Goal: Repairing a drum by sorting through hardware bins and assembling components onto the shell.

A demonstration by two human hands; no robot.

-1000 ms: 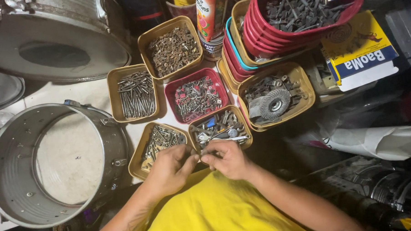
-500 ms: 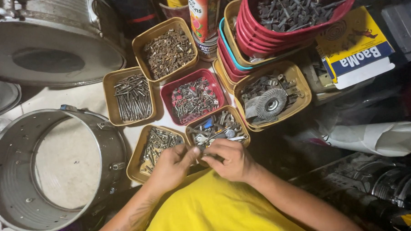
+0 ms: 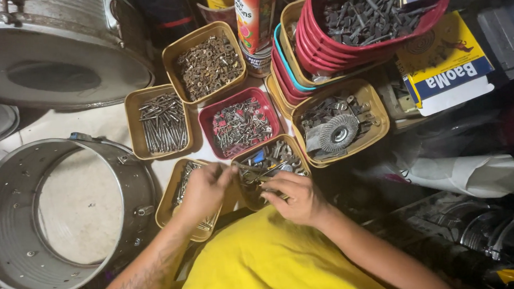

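Both hands over the two nearest trays. Left hand [image 3: 204, 189] curled, fingertips pinched on something small and thin at the edge between trays; can't tell what. Right hand [image 3: 296, 197] half-closed, fingers bent down into the mixed-parts tray [image 3: 272, 161], which it partly covers; can't tell if it grips anything.

Left hand hides much of the near screw tray [image 3: 179, 190]: tan plastic, long grey screws.

Around:
- Tan tray of nails [image 3: 160, 122], long shiny steel, lying roughly parallel.
- Tan tray of rusty nuts [image 3: 207, 62], brown, small, heaped.
- Red tray [image 3: 240, 123], mixed small silver and red hardware.
- Tan tray on the right [image 3: 342, 124] with dark metal scraps and a round grey grinding disc [image 3: 338, 133].
- Stack of red tubs [image 3: 344, 42], top one full of dark bolts, nested above tan and teal ones.
- Steel drum [image 3: 66, 216] at left, open, riveted wall, just beside the near screw tray.
- Metal lid [image 3: 55, 66] above it, dull grey.
- Yellow-blue box [image 3: 445, 66] far right.
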